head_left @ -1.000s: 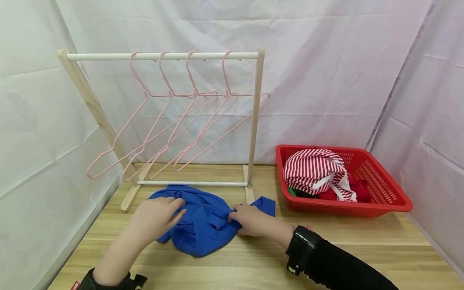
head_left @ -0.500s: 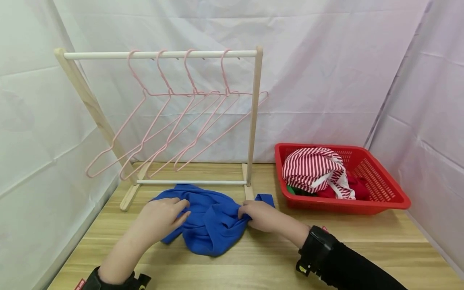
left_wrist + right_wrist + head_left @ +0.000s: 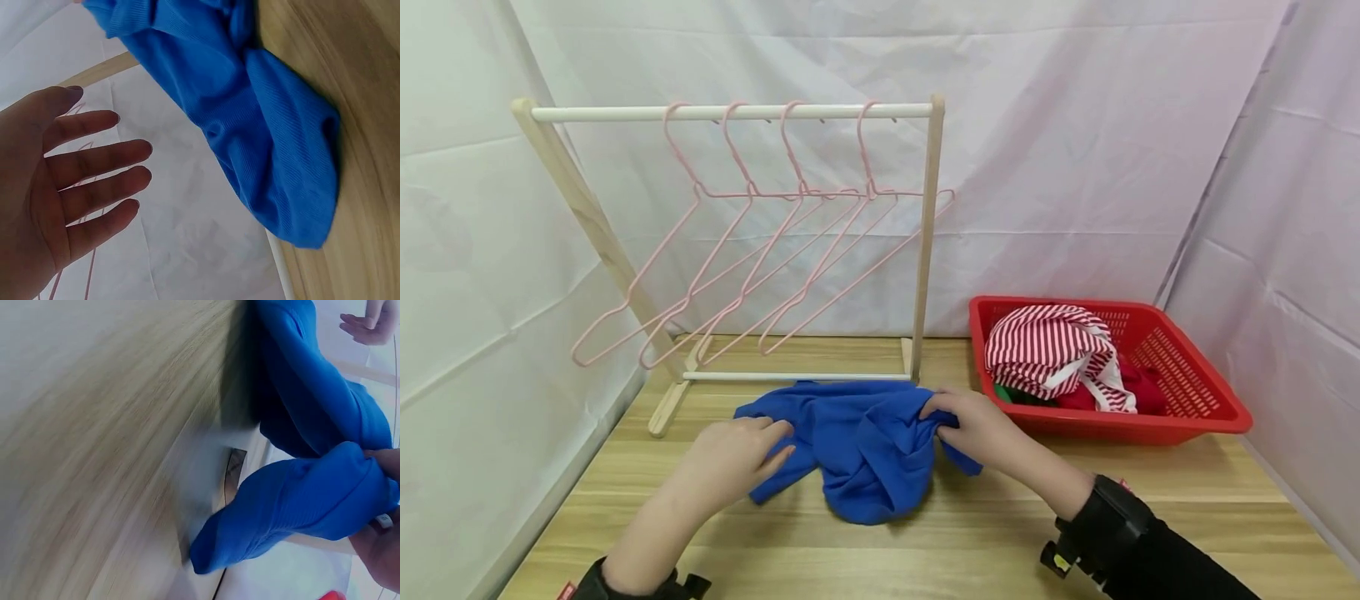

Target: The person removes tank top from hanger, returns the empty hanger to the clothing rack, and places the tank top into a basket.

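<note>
A crumpled blue shirt [image 3: 868, 450] lies partly on the wooden table, with sleeve-like ends out to the left and right. My right hand [image 3: 981, 425] pinches its right side and holds that part up a little. Close to the thumb, the right wrist view shows a small white tag [image 3: 384, 520] on the cloth. My left hand [image 3: 730, 458] hovers by the shirt's left side. In the left wrist view its fingers [image 3: 103, 159] are spread and relaxed, with a gap between them and the cloth.
Behind the shirt stands a wooden rack with a white rail [image 3: 625, 114], where several pink hangers [image 3: 747, 287] hang. To the right, a red basket [image 3: 1195, 423] holds a red-and-white striped garment [image 3: 1048, 350] over red and green cloth. White curtains surround the table [image 3: 850, 567].
My right hand has moved right and slightly up, drawing the shirt rightward. The shirt has slid away from my left hand, which has hardly moved.
</note>
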{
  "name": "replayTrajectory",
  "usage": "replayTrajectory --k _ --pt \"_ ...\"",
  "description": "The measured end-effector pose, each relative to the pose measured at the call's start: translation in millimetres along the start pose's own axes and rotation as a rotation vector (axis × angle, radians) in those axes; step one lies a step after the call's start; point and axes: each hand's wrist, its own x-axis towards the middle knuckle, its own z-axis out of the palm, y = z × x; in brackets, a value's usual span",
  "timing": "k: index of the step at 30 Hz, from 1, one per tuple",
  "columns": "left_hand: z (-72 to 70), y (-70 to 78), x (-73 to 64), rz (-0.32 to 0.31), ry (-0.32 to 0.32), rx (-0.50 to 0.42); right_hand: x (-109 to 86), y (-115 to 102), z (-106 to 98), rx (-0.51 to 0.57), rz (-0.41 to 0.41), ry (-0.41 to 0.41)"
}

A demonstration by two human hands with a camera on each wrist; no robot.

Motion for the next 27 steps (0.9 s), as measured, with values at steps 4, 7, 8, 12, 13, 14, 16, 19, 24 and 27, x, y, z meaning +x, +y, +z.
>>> replayTrajectory --k 4,7,8,12,13,14,16,19,24,27 --pt "1.2 1.8 -0.5 0.014 -0.015 -0.023 -7.2 2 -9 0.031 -0.042 0.146" --pt "4.4 4.6 -2.0 0.034 -0.011 -0.029 -11.9 0 -14 0.085 -0.053 0.232" --pt "5.8 5.9 -2.6 0.038 -0.010 -0.028 -13.6 -1 -16 0.105 -0.045 0.251" --pt "11.2 12.1 -3.3 0.046 -0.013 -0.049 -20.5 -8 -27 0.151 0.014 0.325" --pt "11.7 13.9 -3.0 0.042 -0.013 -0.053 -21.8 -10 -29 0.157 0.027 0.345" --pt "11.9 15.3 -2.2 0.044 -0.009 -0.058 -22.9 -12 -32 0.164 0.038 0.367" --pt "12.4 18.4 0.8 0.048 0.006 -0.066 -24.5 -15 -37 0.187 0.055 0.411" --pt "12.9 23.4 7.8 0.077 0.048 -0.061 -25.5 -18 -47 0.240 0.077 0.446" --pt "16.3 31.4 19.0 0.128 0.132 -0.043 -23.8 -23 -64 0.307 0.113 0.450" --pt "17.8 35.5 24.6 0.121 0.164 -0.046 -21.5 -26 -73 0.322 0.139 0.450"
